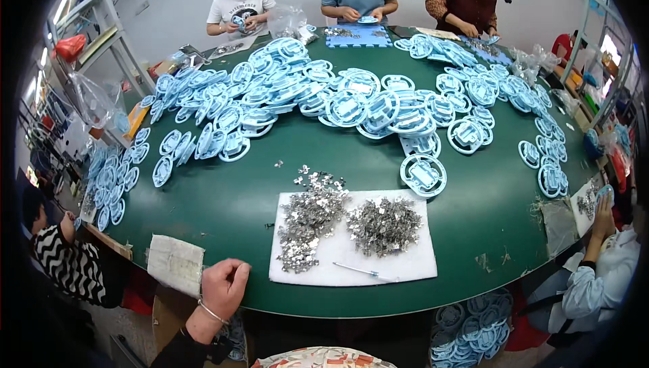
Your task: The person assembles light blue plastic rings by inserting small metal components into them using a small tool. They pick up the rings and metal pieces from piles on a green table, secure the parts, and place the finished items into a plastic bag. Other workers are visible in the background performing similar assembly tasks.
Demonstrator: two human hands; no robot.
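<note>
My left hand (224, 284) is curled into a loose fist at the near edge of the green table, with a bracelet on its wrist. Nothing shows sticking out of its fingers. Just left of it lies a folded off-white cloth pad (174, 263). My right hand is out of view. In front of me, a white foam sheet (348, 274) bears two heaps of small metal pieces, a looser heap (307, 222) and a rounder heap (384, 227). A thin pen-like tool (365, 272) lies below them. One light-blue oval plastic part (424, 175) touches the sheet's far edge.
A long pile of light-blue plastic parts (270, 90) spreads across the green table (223, 233). More parts (473, 327) fill a container below the near edge. Three people work at the far side, beside a blue mat (358, 38). Others sit left and right.
</note>
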